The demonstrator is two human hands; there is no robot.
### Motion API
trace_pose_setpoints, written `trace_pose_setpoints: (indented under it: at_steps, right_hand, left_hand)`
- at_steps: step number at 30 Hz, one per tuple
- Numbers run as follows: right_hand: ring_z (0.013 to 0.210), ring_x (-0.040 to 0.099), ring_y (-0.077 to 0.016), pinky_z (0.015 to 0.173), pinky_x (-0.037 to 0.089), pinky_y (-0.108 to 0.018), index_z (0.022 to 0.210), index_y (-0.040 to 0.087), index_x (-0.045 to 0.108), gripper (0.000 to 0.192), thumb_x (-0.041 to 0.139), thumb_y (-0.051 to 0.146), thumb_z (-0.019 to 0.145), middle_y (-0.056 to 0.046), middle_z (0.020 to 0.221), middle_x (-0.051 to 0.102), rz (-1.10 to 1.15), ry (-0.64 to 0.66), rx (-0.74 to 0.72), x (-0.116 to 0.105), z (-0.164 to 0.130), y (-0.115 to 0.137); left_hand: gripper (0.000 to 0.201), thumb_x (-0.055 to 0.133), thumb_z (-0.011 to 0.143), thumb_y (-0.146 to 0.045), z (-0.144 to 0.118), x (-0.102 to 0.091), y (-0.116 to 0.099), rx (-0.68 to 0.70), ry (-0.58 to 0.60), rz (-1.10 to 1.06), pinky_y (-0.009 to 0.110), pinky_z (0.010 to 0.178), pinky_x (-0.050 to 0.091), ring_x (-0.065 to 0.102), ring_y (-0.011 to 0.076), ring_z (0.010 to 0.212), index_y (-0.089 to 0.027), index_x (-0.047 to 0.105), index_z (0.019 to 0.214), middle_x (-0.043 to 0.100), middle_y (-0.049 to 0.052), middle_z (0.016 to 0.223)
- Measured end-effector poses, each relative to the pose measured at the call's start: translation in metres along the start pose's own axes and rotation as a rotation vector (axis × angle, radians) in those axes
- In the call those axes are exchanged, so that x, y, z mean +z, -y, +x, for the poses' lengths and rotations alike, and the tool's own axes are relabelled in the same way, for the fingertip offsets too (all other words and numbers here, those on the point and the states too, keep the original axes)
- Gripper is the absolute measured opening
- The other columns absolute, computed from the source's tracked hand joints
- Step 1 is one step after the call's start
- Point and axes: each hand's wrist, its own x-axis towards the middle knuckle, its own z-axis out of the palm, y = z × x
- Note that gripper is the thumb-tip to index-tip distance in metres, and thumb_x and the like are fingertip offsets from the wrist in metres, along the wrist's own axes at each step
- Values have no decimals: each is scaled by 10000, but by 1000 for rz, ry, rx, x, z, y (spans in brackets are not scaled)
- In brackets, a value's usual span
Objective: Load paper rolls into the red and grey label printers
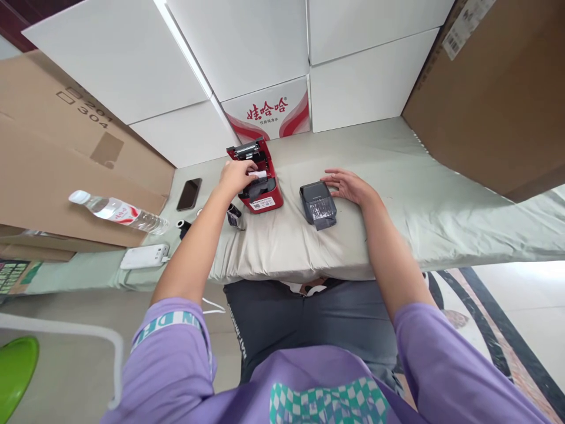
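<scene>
On cloth: left hand [236, 175] curled, seemingly pinching paper roll [258, 174]; right hand [348, 185] spread beside boxy black printer [318, 204].

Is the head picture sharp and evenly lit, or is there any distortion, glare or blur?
Head view: soft, even light, weak shadows, no strong glare; wide-lens distortion bends the stacked white boxes and brown cardboard box outward; the open red label printer under the left hand and the small black device by the right hand look fairly sharp.
</scene>
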Motion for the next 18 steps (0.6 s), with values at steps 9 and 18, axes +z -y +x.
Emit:
trace_pose_setpoints:
  at_steps: [9,18]
  right_hand:
    - [1100,718,-220,683,620,-268,1108,243,723,260,768,202,855,-69,1078,807,13,8,6,-1,1,0]
    - [1099,720,-218,686,622,-275,1112,239,719,263,754,198,855,-70,1077,806,13,-3,17,-1,1,0]
  left_hand:
    - [300,732,891,-267,9,2,-4,-17,128,55,384,1006,513,739,315,1156,-248,838,1171,825,86,1202]
    - [370,527,1005,-369,-4,-13,-17,-12,-160,-25,402,1074,506,701,309,1204,-266,794,1240,802,81,1231]
